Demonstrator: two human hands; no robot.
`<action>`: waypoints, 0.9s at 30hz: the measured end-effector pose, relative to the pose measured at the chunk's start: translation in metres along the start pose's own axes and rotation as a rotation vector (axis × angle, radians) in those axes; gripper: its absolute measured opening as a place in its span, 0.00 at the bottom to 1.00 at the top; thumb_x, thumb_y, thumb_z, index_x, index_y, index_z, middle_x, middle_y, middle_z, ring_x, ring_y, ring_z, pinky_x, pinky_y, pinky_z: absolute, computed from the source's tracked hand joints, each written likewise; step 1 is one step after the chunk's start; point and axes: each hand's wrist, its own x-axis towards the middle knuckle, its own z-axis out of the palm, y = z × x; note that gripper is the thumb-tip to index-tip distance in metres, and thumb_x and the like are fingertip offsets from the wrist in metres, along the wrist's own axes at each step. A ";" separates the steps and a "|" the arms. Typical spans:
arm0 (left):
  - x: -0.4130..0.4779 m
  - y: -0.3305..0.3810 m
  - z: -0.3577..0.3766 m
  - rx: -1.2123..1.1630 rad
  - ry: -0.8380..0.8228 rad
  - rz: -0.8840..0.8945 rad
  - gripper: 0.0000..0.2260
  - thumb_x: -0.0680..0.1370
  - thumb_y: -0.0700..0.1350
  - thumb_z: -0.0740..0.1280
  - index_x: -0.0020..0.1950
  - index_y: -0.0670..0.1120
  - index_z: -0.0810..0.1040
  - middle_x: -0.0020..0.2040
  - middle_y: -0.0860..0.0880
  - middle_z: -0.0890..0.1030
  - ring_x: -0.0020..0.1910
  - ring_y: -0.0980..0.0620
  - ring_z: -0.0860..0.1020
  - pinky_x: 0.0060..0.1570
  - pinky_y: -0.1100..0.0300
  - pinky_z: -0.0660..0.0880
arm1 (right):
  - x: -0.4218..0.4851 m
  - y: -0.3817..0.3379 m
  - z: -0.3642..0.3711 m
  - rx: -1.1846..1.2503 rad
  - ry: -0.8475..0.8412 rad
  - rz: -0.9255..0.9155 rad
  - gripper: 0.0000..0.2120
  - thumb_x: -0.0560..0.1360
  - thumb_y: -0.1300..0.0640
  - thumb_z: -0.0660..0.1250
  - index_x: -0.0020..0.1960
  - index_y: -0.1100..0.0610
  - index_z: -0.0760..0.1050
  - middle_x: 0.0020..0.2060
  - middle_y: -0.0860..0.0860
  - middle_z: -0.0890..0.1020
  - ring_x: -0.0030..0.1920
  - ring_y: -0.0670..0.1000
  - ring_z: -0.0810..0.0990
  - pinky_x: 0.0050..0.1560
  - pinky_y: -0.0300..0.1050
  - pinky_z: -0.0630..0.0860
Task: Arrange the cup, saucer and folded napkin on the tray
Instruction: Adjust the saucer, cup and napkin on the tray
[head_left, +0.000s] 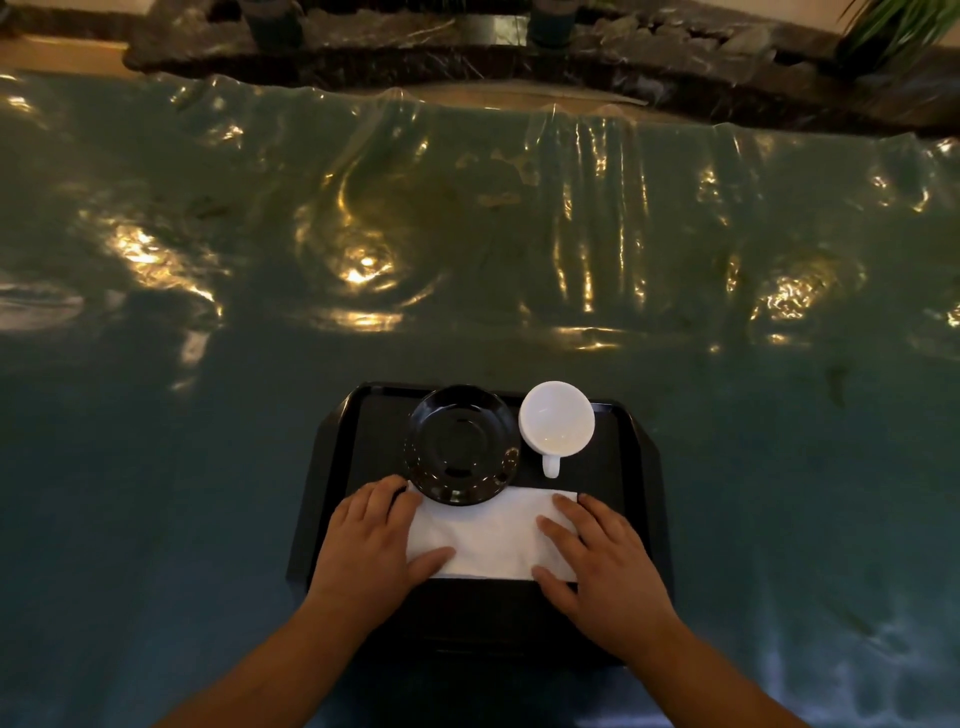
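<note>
Across the whole frame spreads the table (156, 441), covered in a wrinkled, shiny blue-green sheet that throws back warm spots of light, brightest in the left and centre of the middle band.

Lower left of centre, my left hand (371, 540) lies flat and open, palm down, on the left end of the folded napkin (491, 540). Its fingers are spread lightly, the thumb resting on the napkin's near edge; it presses on the cloth and does not grip it.

The black tray (634, 467) sits in the lower middle of the frame, and all three things lie on it. The napkin, a white rectangle, runs crosswise over the tray's middle. Just above it, towards the tray's far edge and a little left of centre, is the black saucer (462, 444), empty and glossy; its near rim overlaps the napkin's far edge. Right beside the saucer, touching or nearly so, stands the white cup (557, 421), upright and empty, its handle pointing down the frame towards me and ending just short of the napkin.

Lower right of centre, my right hand (597, 558) rests open and flat on the napkin's right end, fingers extended over the cloth, holding nothing closed.

At the upper right corner some green plant leaves (904, 23) reach in.
</note>
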 end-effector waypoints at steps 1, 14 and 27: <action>0.003 0.000 -0.003 -0.031 0.015 -0.035 0.33 0.72 0.73 0.64 0.62 0.48 0.77 0.65 0.46 0.74 0.61 0.43 0.76 0.59 0.45 0.75 | 0.004 -0.001 -0.003 0.049 0.073 0.025 0.26 0.78 0.36 0.64 0.66 0.52 0.80 0.69 0.53 0.77 0.70 0.59 0.73 0.72 0.55 0.68; 0.058 0.023 -0.021 -0.107 -0.189 -0.230 0.52 0.65 0.78 0.67 0.81 0.55 0.52 0.84 0.46 0.51 0.79 0.41 0.61 0.74 0.44 0.63 | 0.121 0.005 -0.049 0.250 0.060 0.343 0.50 0.72 0.35 0.74 0.82 0.43 0.47 0.76 0.48 0.66 0.72 0.56 0.67 0.66 0.56 0.72; 0.070 0.016 -0.033 -0.073 -0.200 -0.186 0.54 0.65 0.76 0.70 0.82 0.55 0.52 0.84 0.47 0.51 0.77 0.43 0.63 0.74 0.44 0.65 | 0.117 0.013 -0.045 0.231 0.033 0.282 0.46 0.73 0.37 0.74 0.81 0.43 0.51 0.76 0.47 0.66 0.71 0.54 0.67 0.67 0.56 0.72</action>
